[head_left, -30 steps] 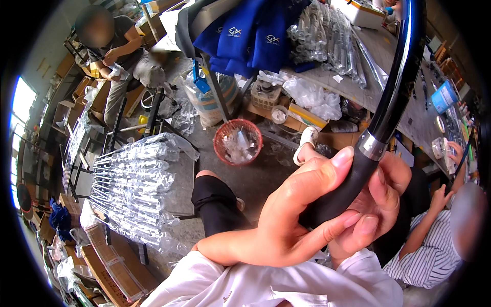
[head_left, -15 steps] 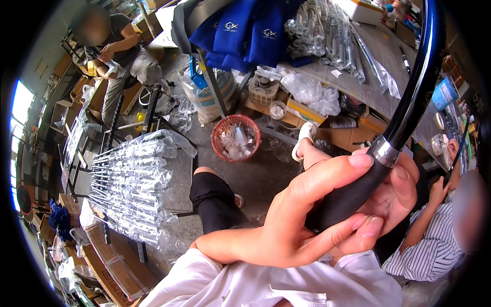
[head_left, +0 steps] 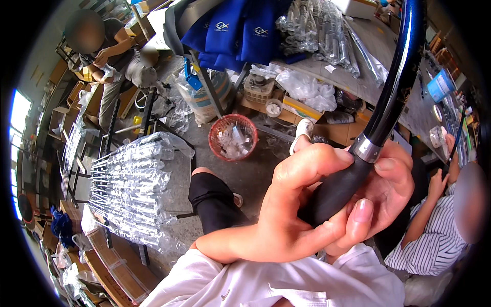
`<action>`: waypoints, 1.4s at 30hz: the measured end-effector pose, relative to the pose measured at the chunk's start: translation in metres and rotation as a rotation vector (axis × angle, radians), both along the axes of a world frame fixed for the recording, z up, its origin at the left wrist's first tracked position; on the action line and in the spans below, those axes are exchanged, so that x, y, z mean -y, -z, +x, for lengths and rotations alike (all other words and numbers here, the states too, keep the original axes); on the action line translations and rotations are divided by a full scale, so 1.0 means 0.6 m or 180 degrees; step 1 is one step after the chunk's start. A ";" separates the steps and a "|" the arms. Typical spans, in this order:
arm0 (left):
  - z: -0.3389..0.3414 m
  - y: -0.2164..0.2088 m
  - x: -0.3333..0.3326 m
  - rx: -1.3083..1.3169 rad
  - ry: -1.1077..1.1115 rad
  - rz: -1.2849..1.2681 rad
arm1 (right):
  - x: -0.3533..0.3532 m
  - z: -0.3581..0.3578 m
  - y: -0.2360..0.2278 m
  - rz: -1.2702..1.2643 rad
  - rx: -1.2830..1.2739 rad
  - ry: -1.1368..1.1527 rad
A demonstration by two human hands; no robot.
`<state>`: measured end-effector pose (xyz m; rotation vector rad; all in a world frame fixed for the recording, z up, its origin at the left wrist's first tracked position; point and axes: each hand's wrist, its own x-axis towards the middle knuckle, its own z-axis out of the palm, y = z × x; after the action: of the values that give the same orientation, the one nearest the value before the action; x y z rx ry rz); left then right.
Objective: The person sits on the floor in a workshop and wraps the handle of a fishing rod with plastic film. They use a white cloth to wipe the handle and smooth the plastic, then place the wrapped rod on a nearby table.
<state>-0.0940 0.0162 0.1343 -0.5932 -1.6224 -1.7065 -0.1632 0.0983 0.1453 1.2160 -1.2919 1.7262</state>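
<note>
I hold a fishing rod by its lower end, close in front of me on the right. Its glossy blue-black shaft (head_left: 396, 84) rises to the top edge. A silver collar (head_left: 366, 148) joins the shaft to a black, tapering grip (head_left: 337, 192). My left hand (head_left: 281, 212) reaches across from the lower left, with fingers wrapped round the grip and a fingertip just beneath the collar. Behind the grip's right side, my right hand (head_left: 396, 192) curls its fingers against it. The left hand partly covers the right wrist and the grip's butt end.
Plastic-sleeved rods (head_left: 135, 187) lie fanned on a rack at left. A red basket (head_left: 209, 138) holding scraps stands on the floor. Blue cloth bags (head_left: 240, 38) and more wrapped rods (head_left: 319, 38) occupy the far bench. One person (head_left: 105, 56) sits far left; another in stripes (head_left: 434, 230) works at right.
The rod, along with both hands, has shifted slightly left in view. My fingers have changed position around the grip and collar. The whole background has also slid slightly left.
</note>
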 end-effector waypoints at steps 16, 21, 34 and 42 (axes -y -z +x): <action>-0.007 -0.004 -0.002 0.0055 0.0218 0.0152 | 0.009 0.018 0.013 -0.0409 0.0624 -0.0319; -0.009 -0.002 0.007 0.0640 0.1766 0.1621 | -0.011 0.024 0.018 -0.0204 0.1568 -0.0849; -0.020 0.009 -0.013 0.1278 0.2022 0.2222 | -0.029 -0.028 -0.009 -0.0061 0.2705 -0.2590; -0.007 0.061 0.003 0.1926 0.0620 0.0539 | -0.050 -0.059 0.014 -0.0136 0.2589 -0.2095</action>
<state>-0.0983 0.0142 0.0977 -0.1531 -1.8312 -2.2955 -0.1988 0.1284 0.1372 0.9930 -1.3318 2.9137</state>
